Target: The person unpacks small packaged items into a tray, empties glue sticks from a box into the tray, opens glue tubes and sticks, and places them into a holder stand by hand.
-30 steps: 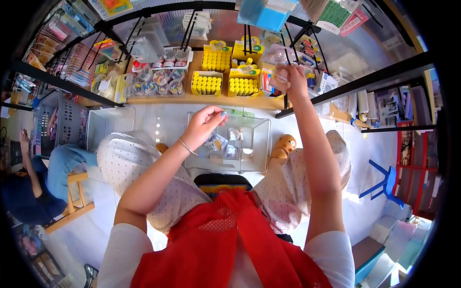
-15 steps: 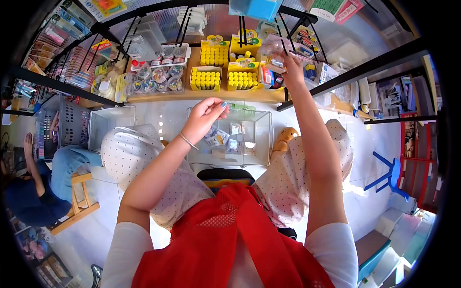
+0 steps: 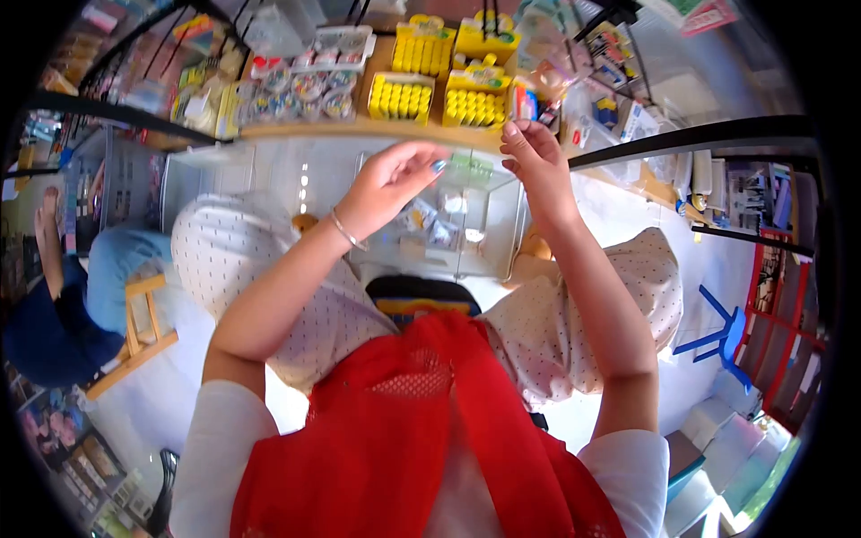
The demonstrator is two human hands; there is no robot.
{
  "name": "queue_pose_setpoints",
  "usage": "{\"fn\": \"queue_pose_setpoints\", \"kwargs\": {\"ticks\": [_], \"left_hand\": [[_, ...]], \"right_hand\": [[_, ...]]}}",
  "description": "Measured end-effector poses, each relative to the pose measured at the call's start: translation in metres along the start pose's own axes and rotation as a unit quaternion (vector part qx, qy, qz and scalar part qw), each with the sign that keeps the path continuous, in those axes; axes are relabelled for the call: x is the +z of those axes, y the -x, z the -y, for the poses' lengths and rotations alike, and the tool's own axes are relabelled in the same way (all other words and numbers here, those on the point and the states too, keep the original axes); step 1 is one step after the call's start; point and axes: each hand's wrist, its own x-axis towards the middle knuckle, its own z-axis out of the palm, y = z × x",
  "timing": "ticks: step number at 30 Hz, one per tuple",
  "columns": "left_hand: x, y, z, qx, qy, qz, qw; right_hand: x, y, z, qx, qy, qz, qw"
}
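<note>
Head view: the step in hand seems to be work between the shelf [image 3: 314,129] and the clear bin [image 3: 489,257], where small packets [image 3: 440,233] lie. Reaching those would call for a low move past the rim. Over the bin, the left hand [image 3: 391,182] is curled, thumb near forefinger; the right hand [image 3: 543,172] is raised by the shelf's front edge, fingertips narrowly spaced. Whether either holds anything, I cannot tell.

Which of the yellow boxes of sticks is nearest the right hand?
The front-right yellow cardboard box of yellow sticks, closest to the right hand; the other three stand to its left or behind it.
</note>
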Motion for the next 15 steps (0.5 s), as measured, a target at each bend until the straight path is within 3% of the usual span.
{"fn": "queue_pose_setpoints", "kwargs": {"ticks": [4,9,15], "left_hand": [[0.016,0.009,-0.025,0.050,-0.033,0.002,0.998],[0.023,0.014,-0.029,0.119,-0.101,0.017,0.988],[0.027,0.016,-0.015,0.056,0.083,0.018,0.995]], "right_hand": [[0.013,0.024,-0.003,-0.006,0.014,0.143,0.990],[0.018,0.032,-0.011,0.002,-0.006,0.254,0.967],[0.018,0.029,-0.011,-0.002,-0.036,0.296,0.955]]}}
